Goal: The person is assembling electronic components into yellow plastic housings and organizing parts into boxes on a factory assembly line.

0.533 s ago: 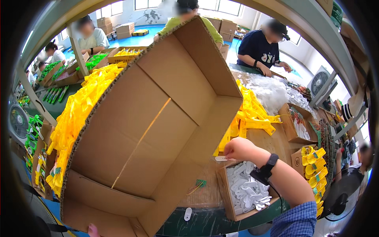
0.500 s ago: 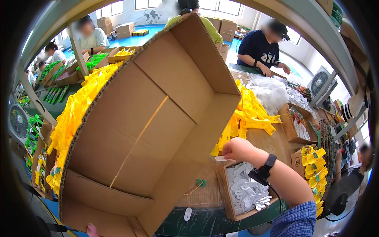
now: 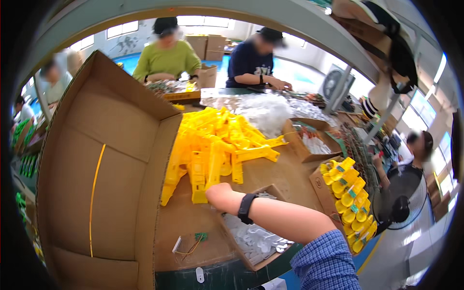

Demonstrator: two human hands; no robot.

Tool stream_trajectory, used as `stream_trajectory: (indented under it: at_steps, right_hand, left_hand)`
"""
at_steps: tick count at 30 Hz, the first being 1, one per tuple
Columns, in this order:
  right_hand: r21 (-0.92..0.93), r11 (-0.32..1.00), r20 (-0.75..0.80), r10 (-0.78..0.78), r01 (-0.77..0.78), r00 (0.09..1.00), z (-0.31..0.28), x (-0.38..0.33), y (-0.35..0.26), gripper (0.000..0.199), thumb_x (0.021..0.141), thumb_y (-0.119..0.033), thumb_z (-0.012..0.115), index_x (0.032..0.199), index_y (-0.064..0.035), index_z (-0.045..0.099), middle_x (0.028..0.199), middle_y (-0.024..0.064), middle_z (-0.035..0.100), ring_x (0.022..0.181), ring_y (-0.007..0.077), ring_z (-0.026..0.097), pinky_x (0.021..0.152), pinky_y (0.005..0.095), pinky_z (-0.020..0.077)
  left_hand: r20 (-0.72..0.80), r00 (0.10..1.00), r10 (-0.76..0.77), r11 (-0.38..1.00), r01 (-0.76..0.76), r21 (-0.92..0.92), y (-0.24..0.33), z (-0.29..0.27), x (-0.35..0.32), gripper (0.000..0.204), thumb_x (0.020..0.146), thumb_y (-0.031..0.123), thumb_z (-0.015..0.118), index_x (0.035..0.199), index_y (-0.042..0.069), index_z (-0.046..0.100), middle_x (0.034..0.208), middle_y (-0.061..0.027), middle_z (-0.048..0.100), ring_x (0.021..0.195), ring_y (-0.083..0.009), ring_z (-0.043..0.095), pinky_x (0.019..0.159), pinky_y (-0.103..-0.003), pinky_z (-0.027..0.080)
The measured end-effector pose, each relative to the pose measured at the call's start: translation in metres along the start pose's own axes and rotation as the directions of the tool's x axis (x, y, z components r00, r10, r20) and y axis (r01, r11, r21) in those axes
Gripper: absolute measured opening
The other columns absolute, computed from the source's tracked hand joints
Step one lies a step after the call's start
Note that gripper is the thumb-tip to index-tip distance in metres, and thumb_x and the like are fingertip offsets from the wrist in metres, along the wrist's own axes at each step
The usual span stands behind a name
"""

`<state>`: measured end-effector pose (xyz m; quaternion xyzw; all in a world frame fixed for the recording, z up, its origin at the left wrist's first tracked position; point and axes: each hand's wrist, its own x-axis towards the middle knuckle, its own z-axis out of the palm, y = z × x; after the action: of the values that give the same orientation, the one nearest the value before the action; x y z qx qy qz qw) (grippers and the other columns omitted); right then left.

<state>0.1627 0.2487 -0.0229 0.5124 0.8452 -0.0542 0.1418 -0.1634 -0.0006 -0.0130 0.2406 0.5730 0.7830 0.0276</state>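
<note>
The brown, green-edged table [image 3: 289,175] is carrying heaped yellow plastic parts [image 3: 217,140] and an open brown cardboard box [image 3: 276,192] — a green circuit board [image 3: 201,237] and a white oval piece [image 3: 199,275] are lying left of it.

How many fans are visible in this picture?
2: one black fan at the lower right, and one pale fan farther back at the upper right, partly covered. More may be hidden.

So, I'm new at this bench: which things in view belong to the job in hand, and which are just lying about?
Seemingly the job:
yellow parts, at the right hand
large tilted cardboard box

Seemingly just around:
black fan
pale fan
brown cartons in the background
</note>
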Motion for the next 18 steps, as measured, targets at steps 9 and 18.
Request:
stream_trajectory:
  at_steps: [9,18]
  right_hand:
    - [0.677,0.683,-0.488,0.139,0.273,0.862,-0.072,-0.095,0.039,0.018,0.069,-0.018,0.069,0.077,-0.0033,0.063,0.067,0.009,0.061,0.063,0.0187,0.059,0.058,0.0305,0.0467]
    - [0.687,0.722,-0.394,0.465,-0.082,0.793,-0.018,-0.228,0.052,0.04,0.075,-0.024,0.064,0.107,-0.0025,0.055,0.099,0.0137,0.057,0.08,0.0247,0.06,0.07,0.034,0.047]
  left_hand:
    - [0.144,0.989,0.043,0.993,-0.026,-0.115,0.009,-0.035,0.011,0.06,0.075,0.037,0.057,0.121,0.007,0.034,0.124,-0.0124,0.033,0.109,-0.0272,0.039,0.092,-0.045,0.03]
    - [0.132,0.895,-0.426,0.85,0.446,-0.28,0.061,0.023,-0.023,0.054,0.072,0.045,0.051,0.107,0.004,0.051,0.106,-0.0136,0.052,0.096,-0.0295,0.05,0.081,-0.043,0.042]
